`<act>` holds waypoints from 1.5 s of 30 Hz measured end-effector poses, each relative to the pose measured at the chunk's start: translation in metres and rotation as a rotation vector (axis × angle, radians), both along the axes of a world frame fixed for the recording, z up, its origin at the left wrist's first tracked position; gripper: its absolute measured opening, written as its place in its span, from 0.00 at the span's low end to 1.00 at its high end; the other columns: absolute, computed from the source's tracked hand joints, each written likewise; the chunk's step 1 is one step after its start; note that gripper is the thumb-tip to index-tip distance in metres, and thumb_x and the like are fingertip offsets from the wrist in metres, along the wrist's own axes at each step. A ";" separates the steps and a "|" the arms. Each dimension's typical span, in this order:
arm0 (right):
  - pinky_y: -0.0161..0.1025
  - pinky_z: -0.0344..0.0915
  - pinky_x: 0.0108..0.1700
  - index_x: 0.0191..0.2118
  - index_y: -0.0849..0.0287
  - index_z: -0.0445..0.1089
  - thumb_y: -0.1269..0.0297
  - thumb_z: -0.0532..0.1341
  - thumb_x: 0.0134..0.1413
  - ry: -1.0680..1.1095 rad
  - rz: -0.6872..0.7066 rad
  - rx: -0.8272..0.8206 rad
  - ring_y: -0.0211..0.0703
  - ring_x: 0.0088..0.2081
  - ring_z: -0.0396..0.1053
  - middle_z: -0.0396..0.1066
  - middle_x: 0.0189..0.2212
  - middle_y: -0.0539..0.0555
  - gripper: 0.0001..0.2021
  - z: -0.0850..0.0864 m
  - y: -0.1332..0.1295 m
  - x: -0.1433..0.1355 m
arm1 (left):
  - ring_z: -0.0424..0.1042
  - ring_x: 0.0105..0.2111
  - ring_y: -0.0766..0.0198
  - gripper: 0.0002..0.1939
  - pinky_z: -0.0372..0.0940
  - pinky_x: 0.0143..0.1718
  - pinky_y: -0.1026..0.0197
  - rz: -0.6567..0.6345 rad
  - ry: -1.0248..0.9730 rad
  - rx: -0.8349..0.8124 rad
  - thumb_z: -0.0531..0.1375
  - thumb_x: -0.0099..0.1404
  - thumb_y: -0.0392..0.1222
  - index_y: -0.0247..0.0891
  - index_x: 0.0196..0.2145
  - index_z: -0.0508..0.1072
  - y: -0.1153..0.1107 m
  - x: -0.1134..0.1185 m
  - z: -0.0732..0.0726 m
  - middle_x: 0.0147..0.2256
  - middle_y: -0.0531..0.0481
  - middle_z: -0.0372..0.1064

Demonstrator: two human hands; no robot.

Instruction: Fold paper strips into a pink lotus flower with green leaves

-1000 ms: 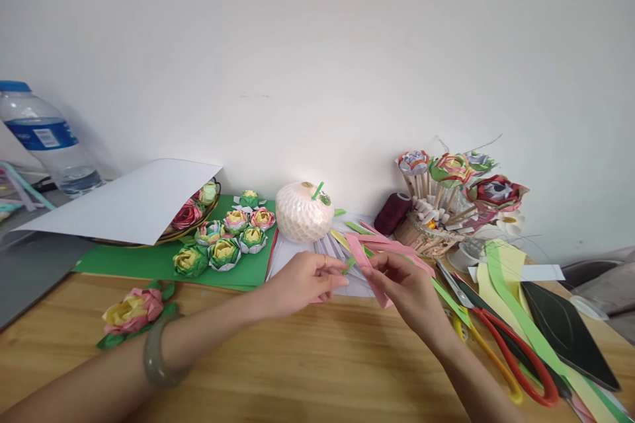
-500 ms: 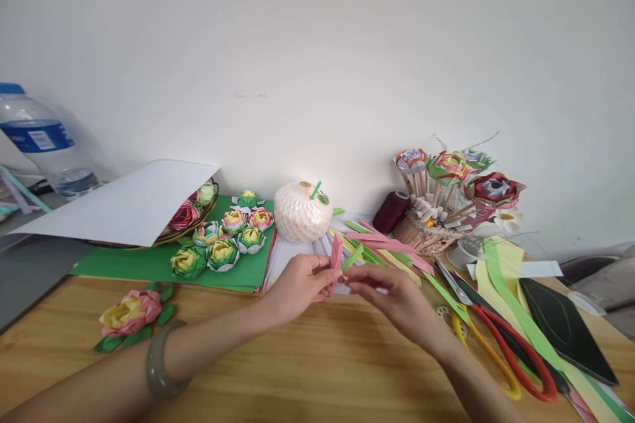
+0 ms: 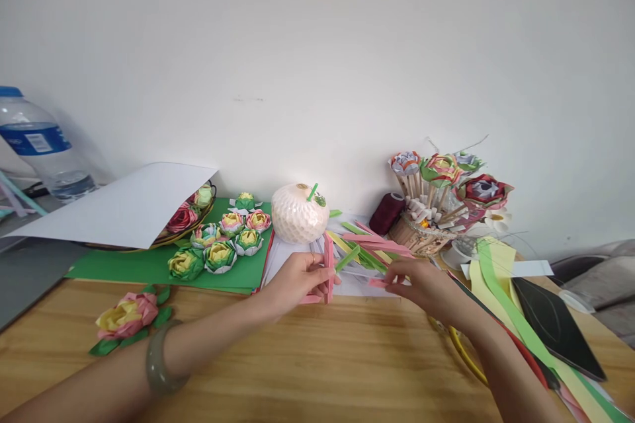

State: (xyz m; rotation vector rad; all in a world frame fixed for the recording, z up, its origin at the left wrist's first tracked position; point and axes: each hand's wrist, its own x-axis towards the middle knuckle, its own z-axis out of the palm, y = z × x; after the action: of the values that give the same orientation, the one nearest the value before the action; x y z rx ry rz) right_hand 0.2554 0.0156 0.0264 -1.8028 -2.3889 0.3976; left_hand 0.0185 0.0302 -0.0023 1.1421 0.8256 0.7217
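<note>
My left hand (image 3: 295, 283), a ring on one finger, is closed around several folded pink paper strips (image 3: 329, 258). One of these stands upright and another sticks out low beneath my fingers. Over to the right, my right hand (image 3: 424, 285) pinches a short pink paper piece (image 3: 378, 283) between thumb and fingers. The two hands are apart. Behind them lies a loose pile of pink, green and yellow paper strips (image 3: 374, 244) on white paper. A white bumpy round ornament (image 3: 299, 215), with a green strip on top, stands just behind my left hand.
Several folded paper flowers (image 3: 220, 256) rest on green card (image 3: 124, 269). A pink-yellow flower (image 3: 127, 316) lies at front left. White paper (image 3: 124, 201) covers a basket. Right: a thread spool (image 3: 385, 213), a flower basket (image 3: 421, 238), scissors (image 3: 469, 360) partly hidden, a black tablet-like slab (image 3: 558, 327).
My right hand has moved right, away from my left hand, with a pink paper piece now showing in its fingers. It now hides much of the scissors. The view has shifted slightly.
</note>
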 end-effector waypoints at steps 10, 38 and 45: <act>0.33 0.57 0.23 0.24 0.60 0.68 0.54 0.57 0.51 0.659 -0.264 0.059 0.37 0.22 0.61 0.66 0.20 0.49 0.15 0.003 -0.018 -0.053 | 0.67 0.24 0.65 0.13 0.59 0.34 0.62 -0.081 0.061 0.047 0.58 0.55 0.48 0.33 0.28 0.72 -0.003 0.004 -0.008 0.21 0.52 0.68; 0.41 0.64 0.37 0.34 0.60 0.73 0.64 0.55 0.51 0.430 -0.290 0.282 0.47 0.34 0.70 0.75 0.34 0.56 0.11 -0.049 0.016 -0.033 | 0.66 0.24 0.68 0.12 0.65 0.31 0.61 0.069 -0.065 -0.121 0.63 0.52 0.44 0.32 0.29 0.72 0.001 0.000 -0.005 0.27 0.49 0.69; 0.40 0.62 0.41 0.39 0.58 0.73 0.65 0.53 0.55 0.171 -0.314 0.323 0.48 0.40 0.70 0.73 0.41 0.57 0.12 -0.057 0.026 -0.046 | 0.68 0.27 0.66 0.11 0.65 0.33 0.61 0.118 -0.122 -0.075 0.62 0.53 0.45 0.34 0.31 0.74 0.006 -0.005 0.005 0.29 0.48 0.70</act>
State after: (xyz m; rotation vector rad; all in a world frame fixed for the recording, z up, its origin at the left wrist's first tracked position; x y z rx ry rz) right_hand 0.2090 0.0420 -0.0306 -1.8615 -1.8864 0.1157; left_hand 0.0132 0.0357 0.0028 0.9784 0.8147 0.8425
